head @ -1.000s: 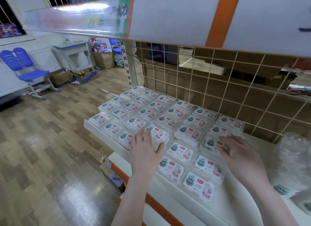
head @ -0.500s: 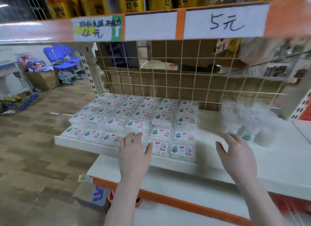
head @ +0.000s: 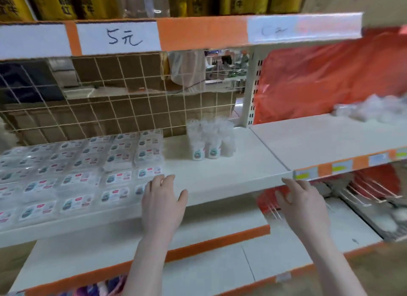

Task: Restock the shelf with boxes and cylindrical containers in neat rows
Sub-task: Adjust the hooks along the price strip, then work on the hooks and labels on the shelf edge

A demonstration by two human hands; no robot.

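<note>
Several flat clear boxes (head: 119, 161) with white labels lie in neat rows on the left half of the white shelf (head: 220, 174). A small cluster of clear cylindrical containers (head: 209, 141) stands upright near the back, right of the boxes. My left hand (head: 161, 200) hovers flat at the shelf's front edge, its fingertips beside the rightmost front box, holding nothing. My right hand (head: 302, 204) hangs with fingers spread in front of the shelf's right corner, also holding nothing.
A wire grid (head: 110, 101) backs the shelf. Above runs an orange and white price strip (head: 123, 38) under gold cans (head: 55, 2). To the right, a neighbouring shelf (head: 330, 137) carries clear packets (head: 370, 110) before red plastic. Lower shelves (head: 220, 251) jut out below.
The view has swung right along the shelf. Both hands have lifted off the boxes and moved right; my right hand is now past the shelf's right corner.
</note>
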